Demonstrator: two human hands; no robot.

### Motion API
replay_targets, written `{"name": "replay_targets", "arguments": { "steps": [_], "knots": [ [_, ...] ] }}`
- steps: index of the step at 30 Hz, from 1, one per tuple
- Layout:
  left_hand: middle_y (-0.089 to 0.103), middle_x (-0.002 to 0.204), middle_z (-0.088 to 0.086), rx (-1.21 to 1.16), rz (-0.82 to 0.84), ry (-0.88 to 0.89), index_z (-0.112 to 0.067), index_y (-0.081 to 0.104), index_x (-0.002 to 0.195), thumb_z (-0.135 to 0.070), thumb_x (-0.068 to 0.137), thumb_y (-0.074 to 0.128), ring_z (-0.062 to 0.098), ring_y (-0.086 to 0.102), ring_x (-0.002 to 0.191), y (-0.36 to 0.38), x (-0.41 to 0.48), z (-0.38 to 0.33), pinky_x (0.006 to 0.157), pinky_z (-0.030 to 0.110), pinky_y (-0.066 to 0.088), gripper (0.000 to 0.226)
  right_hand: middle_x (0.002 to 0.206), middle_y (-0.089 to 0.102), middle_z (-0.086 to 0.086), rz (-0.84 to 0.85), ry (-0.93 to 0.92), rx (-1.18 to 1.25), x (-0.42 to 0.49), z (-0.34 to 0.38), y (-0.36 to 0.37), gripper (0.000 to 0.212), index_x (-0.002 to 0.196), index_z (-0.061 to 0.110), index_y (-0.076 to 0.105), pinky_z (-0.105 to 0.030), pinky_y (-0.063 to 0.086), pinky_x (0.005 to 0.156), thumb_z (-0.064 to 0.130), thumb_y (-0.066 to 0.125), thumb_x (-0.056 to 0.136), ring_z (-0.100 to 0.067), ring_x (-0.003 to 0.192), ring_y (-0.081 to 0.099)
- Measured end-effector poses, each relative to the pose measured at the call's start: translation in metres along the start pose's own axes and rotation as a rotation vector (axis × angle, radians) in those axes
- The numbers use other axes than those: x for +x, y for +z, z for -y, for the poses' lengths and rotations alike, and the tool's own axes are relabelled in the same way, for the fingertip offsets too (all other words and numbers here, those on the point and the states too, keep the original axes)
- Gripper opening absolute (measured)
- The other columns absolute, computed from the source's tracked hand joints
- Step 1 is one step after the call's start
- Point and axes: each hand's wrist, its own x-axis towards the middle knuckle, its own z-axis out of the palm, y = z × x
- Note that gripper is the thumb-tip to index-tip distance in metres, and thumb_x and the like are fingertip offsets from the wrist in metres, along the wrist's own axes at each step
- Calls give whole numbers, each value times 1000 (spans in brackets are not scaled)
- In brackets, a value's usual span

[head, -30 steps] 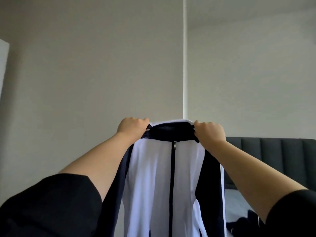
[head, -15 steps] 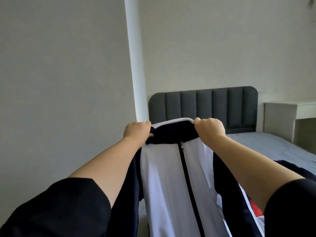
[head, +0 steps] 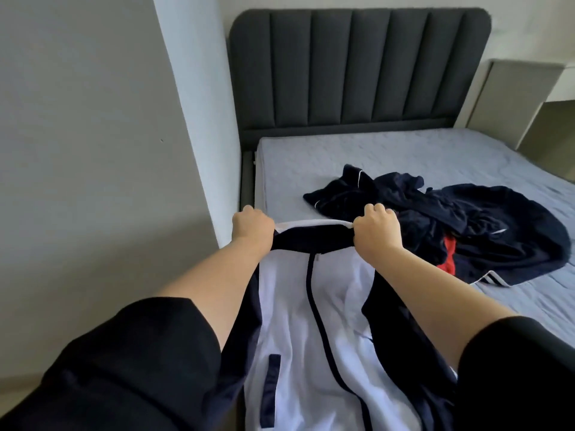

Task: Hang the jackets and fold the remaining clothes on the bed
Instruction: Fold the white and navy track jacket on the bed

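Jacket (head: 289, 321) is held by its collar ends, clenched in the grip of left hand (head: 252, 230) and right hand (head: 378, 234). Soft and limp, it is best taken there.

Both arms stretch forward, left hand (head: 252, 227) and right hand (head: 378, 230) fisted around the jacket (head: 295, 321).

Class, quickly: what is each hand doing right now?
Left hand: grips the jacket collar.
Right hand: grips the jacket collar too.
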Motion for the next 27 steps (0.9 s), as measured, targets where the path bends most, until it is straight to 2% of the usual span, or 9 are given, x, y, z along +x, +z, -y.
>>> {"name": "replay_targets", "arguments": {
  "steps": [3, 8, 10, 12, 15, 18, 22, 24, 27],
  "knots": [
    [57, 94, -1, -132, 161, -32, -17, 61, 100, -16, 87, 52, 19, 55, 90, 26, 16, -13, 64, 25, 38, 16, 68, 44, 4, 155, 53, -2, 10, 12, 24, 18, 71, 19, 51, -23, 27, 54, 17, 49, 89, -14, 63, 42],
    [61, 65, 8, -956, 466, -393, -5, 53, 86, -10, 88, 47, 18, 56, 44, 57, 35, -22, 42, 20, 42, 8, 75, 53, -3, 407, 248, 325, 26, 32, 50, 17, 80, 11, 51, -27, 36, 53, 16, 41, 93, -22, 66, 50],
    [67, 69, 15, -1314, 406, -531, 2, 57, 94, -5, 90, 45, 19, 56, 37, 61, 48, -22, 35, 19, 42, 15, 89, 62, -11, 395, 360, 596, 41, 34, 51, 14, 91, 5, 55, -31, 45, 61, 9, 41, 92, -29, 75, 58],
    [66, 77, 14, -1557, 216, -611, 2, 60, 104, -3, 89, 48, 18, 57, 49, 59, 59, -21, 37, 18, 43, 20, 100, 63, -18, 254, 438, 815, 58, 35, 49, 20, 103, 0, 55, -35, 48, 69, 10, 39, 94, -34, 87, 60],
    [58, 124, 10, -1581, 1, -463, -14, 46, 134, -14, 92, 48, 15, 53, 84, 53, 71, -20, 64, 19, 40, 43, 95, 60, -13, 140, 401, 1000, 74, 41, 44, 41, 138, 9, 35, -34, 42, 64, 16, 42, 98, -28, 81, 58],
    [39, 144, 10, -1600, 134, -240, -27, -8, 150, -18, 91, 53, 13, 51, 89, 56, 63, -29, 68, 16, 36, 85, 73, 50, -1, 239, 392, 982, 62, 55, 52, 76, 151, 18, -7, -26, 36, 54, 21, 46, 97, -17, 59, 49],
    [35, 147, 9, -1316, 340, -93, -26, -8, 150, -12, 91, 48, 27, 54, 109, 100, 17, -61, 80, 29, 43, 82, 133, 48, -8, 283, 308, 953, 3, 83, 92, 73, 150, 18, 1, -37, 41, 92, 14, 45, 92, -28, 109, 53],
    [13, 157, 7, -1156, 466, -12, -23, -4, 151, -11, 93, 42, 28, 30, 137, 129, -13, -81, 104, 37, 37, 75, 147, 33, -10, 400, 215, 778, -41, 100, 117, 71, 150, 15, 2, -42, 24, 112, 16, 43, 92, -28, 133, 34],
    [-7, 159, 4, -882, 533, 81, -22, -3, 151, -28, 100, 31, 22, -5, 146, 165, -55, -110, 117, 41, 13, 62, 158, 4, -7, 471, 69, 488, -104, 116, 156, 63, 150, 15, 2, -47, 5, 116, 29, 34, 97, -21, 146, 1]
  ]
}}
